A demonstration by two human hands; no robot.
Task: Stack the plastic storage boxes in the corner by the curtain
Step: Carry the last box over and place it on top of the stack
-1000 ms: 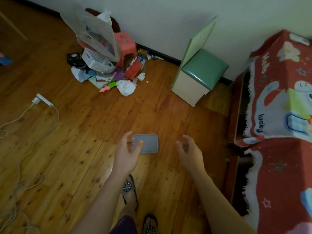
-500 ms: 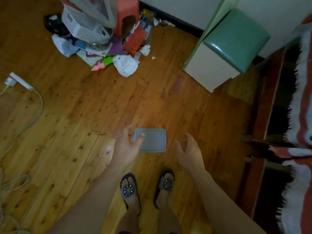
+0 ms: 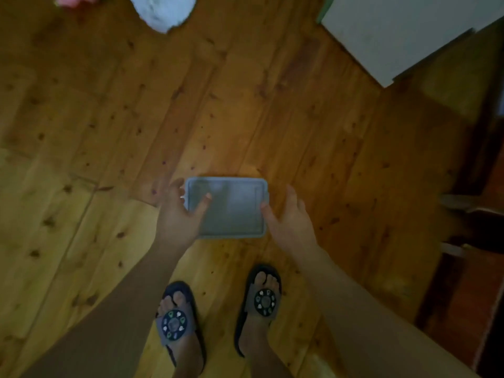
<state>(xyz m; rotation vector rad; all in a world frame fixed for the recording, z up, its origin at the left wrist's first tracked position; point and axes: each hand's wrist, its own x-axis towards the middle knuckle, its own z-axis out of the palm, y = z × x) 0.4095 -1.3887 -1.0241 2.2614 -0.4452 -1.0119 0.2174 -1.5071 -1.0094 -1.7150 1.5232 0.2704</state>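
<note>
The person stood bent over the wooden floor [image 3: 245, 118], both feet in sandals at the bottom centre of the frame, and reached down with both arms toward a grey plastic storage box [image 3: 231, 207] lying flat on the boards just ahead of the toes, a little below the middle of the frame. Only its lidded top showed; how deep it was I could not tell.

The left hand [image 3: 177, 214] had come at it from the left edge, thumb laid over the top and the other fingers [image 3: 174, 186] spread along the side, which looked like the start of a clamp rather than a settled hold. The right hand [image 3: 290, 216] hung by the right edge with fingers straight and relaxed, the thumb tip at or just beside the rim; whether it touched was blurred. Two hands, one to each short side, seemed the sensible way to lift a shallow, slippery box level.

A white crumpled cloth [image 3: 163, 10] lay at the top left and a pale cabinet [image 3: 395, 31] filled the upper right. No curtain or corner was in sight, so by my reckoning the box had yet to be carried anywhere.
</note>
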